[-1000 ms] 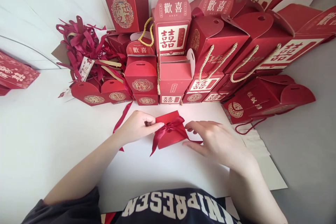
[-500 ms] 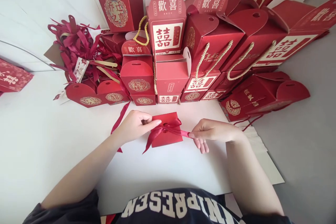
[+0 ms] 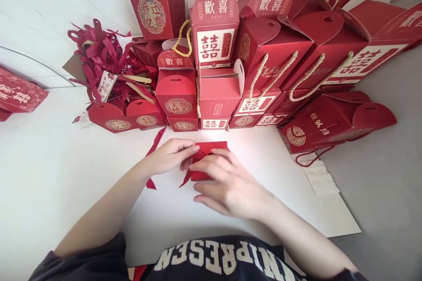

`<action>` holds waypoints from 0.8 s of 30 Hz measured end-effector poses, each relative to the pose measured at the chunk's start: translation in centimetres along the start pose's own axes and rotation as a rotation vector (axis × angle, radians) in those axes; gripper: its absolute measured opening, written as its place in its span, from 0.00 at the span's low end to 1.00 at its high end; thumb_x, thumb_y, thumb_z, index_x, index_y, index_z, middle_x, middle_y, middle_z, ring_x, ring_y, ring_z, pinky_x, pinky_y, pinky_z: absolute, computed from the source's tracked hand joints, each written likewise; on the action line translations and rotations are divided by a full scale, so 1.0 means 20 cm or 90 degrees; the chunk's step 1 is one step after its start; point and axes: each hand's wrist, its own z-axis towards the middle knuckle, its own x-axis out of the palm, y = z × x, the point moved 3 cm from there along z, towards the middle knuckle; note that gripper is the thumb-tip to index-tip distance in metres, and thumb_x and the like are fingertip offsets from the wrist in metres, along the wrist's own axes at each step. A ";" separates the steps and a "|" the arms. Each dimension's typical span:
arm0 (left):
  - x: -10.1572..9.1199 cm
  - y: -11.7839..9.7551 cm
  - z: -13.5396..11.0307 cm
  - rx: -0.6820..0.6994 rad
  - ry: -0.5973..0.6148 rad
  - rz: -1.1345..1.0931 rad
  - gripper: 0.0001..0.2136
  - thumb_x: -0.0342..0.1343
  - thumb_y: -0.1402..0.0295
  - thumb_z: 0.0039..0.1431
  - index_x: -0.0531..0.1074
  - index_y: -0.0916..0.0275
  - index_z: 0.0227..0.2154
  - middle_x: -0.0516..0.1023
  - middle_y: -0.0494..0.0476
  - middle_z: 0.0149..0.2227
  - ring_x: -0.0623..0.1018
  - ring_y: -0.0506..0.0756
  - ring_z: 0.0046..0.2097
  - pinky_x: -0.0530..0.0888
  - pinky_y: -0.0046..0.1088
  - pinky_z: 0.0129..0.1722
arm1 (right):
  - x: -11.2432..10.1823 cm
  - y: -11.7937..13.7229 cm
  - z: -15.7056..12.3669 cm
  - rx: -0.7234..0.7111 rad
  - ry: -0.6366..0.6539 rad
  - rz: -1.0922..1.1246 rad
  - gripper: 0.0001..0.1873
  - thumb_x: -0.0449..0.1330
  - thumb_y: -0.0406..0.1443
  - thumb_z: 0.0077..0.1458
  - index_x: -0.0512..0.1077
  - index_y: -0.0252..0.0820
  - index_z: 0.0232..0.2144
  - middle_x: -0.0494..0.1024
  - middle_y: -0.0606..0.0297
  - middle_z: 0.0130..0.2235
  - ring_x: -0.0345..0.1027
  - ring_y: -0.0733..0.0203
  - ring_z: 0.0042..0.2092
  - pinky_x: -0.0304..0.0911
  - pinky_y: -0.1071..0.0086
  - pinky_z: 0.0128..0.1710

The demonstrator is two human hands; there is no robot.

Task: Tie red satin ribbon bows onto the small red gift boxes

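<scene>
A small red box [image 3: 214,145] lies on the white table in front of me, mostly covered by my right hand. A dark red ribbon [image 3: 186,179] is tied around it, one tail hanging off its lower left side. At the box's left edge, my left hand [image 3: 171,156] is closed, thumb and finger pinching the ribbon's bow. Over the box, my right hand [image 3: 224,180] has its fingers spread and reaching left toward my left fingertips. The bow's knot is hidden under it. A loose ribbon strip [image 3: 152,145] runs behind my left wrist.
Stacked red gift boxes [image 3: 176,96] line the back, some with gold rope handles [image 3: 273,77]. A heap of dark red ribbons [image 3: 99,52] sits at the back left. At the right lie a tipped red box [image 3: 332,118] and white papers [image 3: 319,175]. Another red box [image 3: 20,92] stands far left.
My right hand has let go of the ribbon tail at the right and swung left over the box, covering the bow. My left hand stays at the box's left edge.
</scene>
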 end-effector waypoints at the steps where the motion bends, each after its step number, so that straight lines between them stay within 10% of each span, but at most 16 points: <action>1: 0.00 0.00 0.00 0.003 -0.011 -0.008 0.20 0.47 0.54 0.66 0.64 0.63 0.24 0.65 0.48 0.21 0.67 0.48 0.24 0.65 0.23 0.25 | 0.06 0.04 0.01 -0.019 0.021 -0.061 0.13 0.56 0.41 0.65 0.77 0.42 0.36 0.72 0.59 0.58 0.62 0.51 0.59 0.53 0.47 0.63; 5: 0.00 0.01 0.00 -0.007 -0.039 0.010 0.20 0.46 0.53 0.66 0.64 0.63 0.24 0.63 0.47 0.21 0.65 0.47 0.24 0.63 0.23 0.23 | 0.19 0.12 0.01 -0.075 0.026 -0.224 0.14 0.52 0.33 0.66 0.75 0.31 0.47 0.71 0.50 0.60 0.58 0.45 0.63 0.51 0.41 0.65; 14: 0.04 0.01 0.00 0.005 -0.150 0.180 0.23 0.60 0.48 0.53 0.62 0.63 0.20 0.63 0.47 0.20 0.65 0.48 0.25 0.59 0.24 0.23 | -0.03 0.04 -0.03 -0.017 -0.007 0.127 0.11 0.53 0.29 0.65 0.76 0.34 0.42 0.81 0.57 0.48 0.77 0.58 0.45 0.74 0.64 0.48; 24: 0.06 0.02 0.01 -0.006 -0.198 0.219 0.25 0.58 0.47 0.55 0.56 0.62 0.21 0.59 0.46 0.21 0.60 0.47 0.25 0.56 0.25 0.24 | -0.09 0.02 -0.05 -0.033 0.094 0.294 0.11 0.56 0.32 0.63 0.76 0.39 0.44 0.82 0.60 0.47 0.74 0.56 0.49 0.70 0.61 0.50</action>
